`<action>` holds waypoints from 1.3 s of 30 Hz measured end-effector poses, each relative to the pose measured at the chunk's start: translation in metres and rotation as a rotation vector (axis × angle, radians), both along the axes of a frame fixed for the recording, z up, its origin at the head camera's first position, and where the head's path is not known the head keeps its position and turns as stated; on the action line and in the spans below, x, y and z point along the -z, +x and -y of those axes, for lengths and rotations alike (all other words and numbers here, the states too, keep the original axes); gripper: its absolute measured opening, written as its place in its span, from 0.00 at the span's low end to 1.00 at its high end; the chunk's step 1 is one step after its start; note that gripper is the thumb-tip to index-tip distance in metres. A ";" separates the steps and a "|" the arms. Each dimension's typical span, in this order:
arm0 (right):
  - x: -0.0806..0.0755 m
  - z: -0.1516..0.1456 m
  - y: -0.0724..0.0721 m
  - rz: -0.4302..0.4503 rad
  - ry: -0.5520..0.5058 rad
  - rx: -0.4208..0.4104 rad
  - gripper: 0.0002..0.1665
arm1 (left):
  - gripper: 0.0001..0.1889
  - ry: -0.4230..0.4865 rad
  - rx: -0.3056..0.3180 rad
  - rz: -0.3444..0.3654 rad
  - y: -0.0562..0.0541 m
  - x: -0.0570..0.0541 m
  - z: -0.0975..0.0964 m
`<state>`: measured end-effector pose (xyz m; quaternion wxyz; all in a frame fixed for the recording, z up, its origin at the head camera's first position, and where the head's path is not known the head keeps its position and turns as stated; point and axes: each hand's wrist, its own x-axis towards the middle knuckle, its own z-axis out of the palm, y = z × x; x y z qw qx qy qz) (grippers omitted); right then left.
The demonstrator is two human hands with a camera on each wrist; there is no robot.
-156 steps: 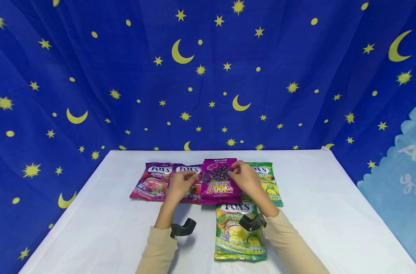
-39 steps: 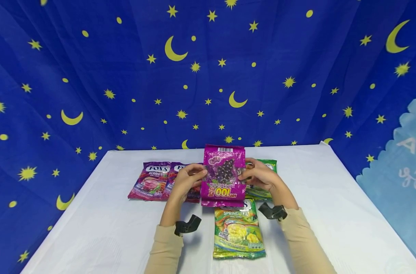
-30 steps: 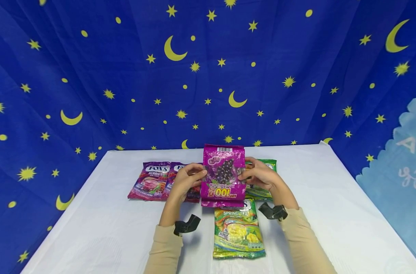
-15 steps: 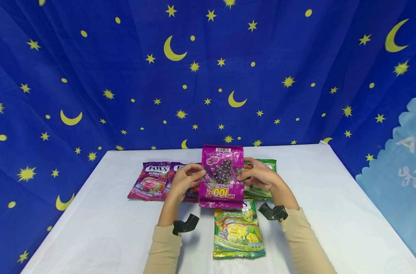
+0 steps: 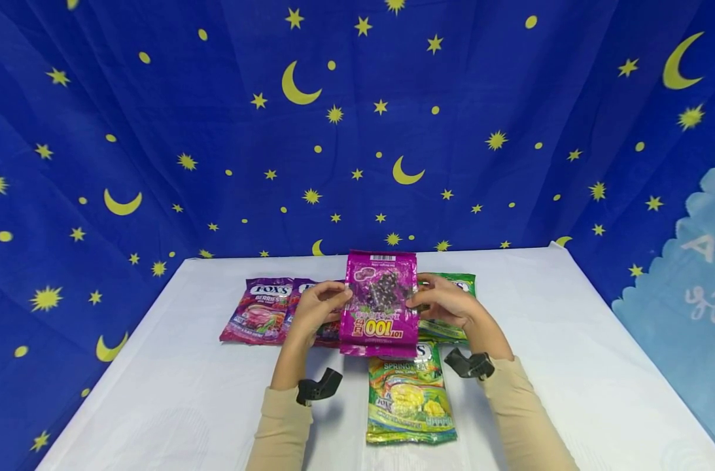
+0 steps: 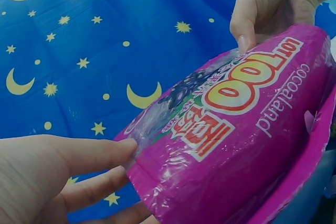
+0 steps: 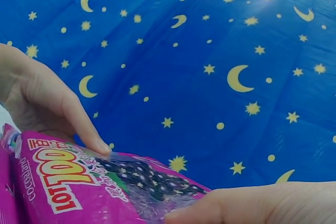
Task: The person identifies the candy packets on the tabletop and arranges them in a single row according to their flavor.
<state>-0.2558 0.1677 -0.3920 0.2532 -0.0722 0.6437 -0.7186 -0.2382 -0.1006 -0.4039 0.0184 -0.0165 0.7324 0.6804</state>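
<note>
A magenta LOT 100 candy bag (image 5: 379, 304) with a dark berry picture is held up off the table, its lettering upside down in the head view. My left hand (image 5: 318, 311) pinches its left edge, thumb in front and fingers behind. On the opposite edge, my right hand (image 5: 448, 301) pinches the bag the same way. Both wrist views show thumbs pressing the bag's face, as at the left thumb (image 6: 126, 150). Below the bag lies a green-yellow FOX'S Spring Tea bag (image 5: 410, 399), its top partly covered.
Two purple FOX'S Berries bags lie to the left, one outermost (image 5: 260, 311), the other partly behind my left hand. Another green FOX'S bag (image 5: 466, 284) sits behind my right hand. A white table (image 5: 157, 392) carries everything; a blue star-patterned curtain (image 5: 357, 85) hangs behind.
Since the earliest frame, the magenta bag has been raised off the table between both hands. Over the last second it has shifted slightly left and tilted a little.
</note>
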 end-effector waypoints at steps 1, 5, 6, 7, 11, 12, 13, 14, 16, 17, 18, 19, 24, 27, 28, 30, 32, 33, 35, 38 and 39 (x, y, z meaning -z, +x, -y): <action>0.001 0.000 0.000 0.003 0.000 0.002 0.54 | 0.15 -0.001 -0.002 0.002 0.000 0.000 0.000; 0.005 0.002 -0.002 0.016 -0.005 0.008 0.52 | 0.15 -0.012 -0.017 0.021 -0.001 0.002 0.000; 0.007 0.003 -0.003 0.020 -0.005 0.010 0.52 | 0.16 -0.016 -0.019 0.022 -0.001 0.003 -0.001; 0.008 0.003 -0.004 0.020 -0.007 0.007 0.51 | 0.17 -0.020 -0.022 0.022 -0.001 0.003 -0.001; 0.013 0.007 -0.006 0.025 -0.010 0.010 0.51 | 0.18 -0.029 -0.039 0.021 -0.003 0.006 -0.001; 0.014 0.008 -0.007 0.027 -0.013 0.014 0.51 | 0.19 -0.031 -0.043 0.021 -0.003 0.006 -0.002; 0.015 0.008 -0.007 0.026 -0.015 0.019 0.51 | 0.19 -0.033 -0.048 0.022 -0.003 0.007 -0.002; 0.016 0.009 -0.007 0.026 -0.014 0.028 0.51 | 0.19 -0.036 -0.052 0.026 -0.004 0.007 -0.002; 0.019 0.011 -0.008 0.024 -0.011 0.043 0.51 | 0.19 -0.046 -0.059 0.025 -0.004 0.009 -0.002; 0.020 0.011 -0.008 0.018 -0.009 0.047 0.50 | 0.19 -0.054 -0.063 0.025 -0.004 0.009 -0.002; 0.021 0.012 -0.008 0.015 -0.007 0.052 0.50 | 0.18 -0.063 -0.065 0.027 -0.004 0.010 -0.002; 0.022 0.013 -0.008 0.010 -0.002 0.058 0.50 | 0.18 -0.072 -0.067 0.028 -0.004 0.010 -0.002; 0.028 0.016 -0.008 -0.004 0.034 0.093 0.49 | 0.16 -0.121 -0.072 0.029 -0.004 0.012 -0.003; 0.030 0.018 -0.008 -0.007 0.062 0.107 0.49 | 0.17 -0.139 -0.069 0.027 -0.004 0.013 -0.003; 0.031 0.019 -0.009 -0.005 0.064 0.111 0.49 | 0.18 -0.148 -0.067 0.026 -0.004 0.014 -0.003; 0.033 0.020 -0.009 -0.001 0.064 0.116 0.48 | 0.19 -0.160 -0.062 0.030 -0.004 0.015 -0.003; 0.034 0.021 -0.009 0.006 0.061 0.122 0.48 | 0.20 -0.174 -0.059 0.039 -0.004 0.016 -0.003; 0.035 0.022 -0.009 0.008 0.060 0.123 0.48 | 0.21 -0.180 -0.057 0.043 -0.004 0.017 -0.004; 0.036 0.022 -0.009 0.011 0.060 0.126 0.48 | 0.21 -0.189 -0.056 0.048 -0.005 0.018 -0.004; 0.038 0.023 -0.009 0.008 0.065 0.133 0.48 | 0.21 -0.205 -0.058 0.057 -0.005 0.018 -0.004; 0.038 0.023 -0.009 0.007 0.068 0.134 0.48 | 0.21 -0.208 -0.060 0.059 -0.005 0.018 -0.004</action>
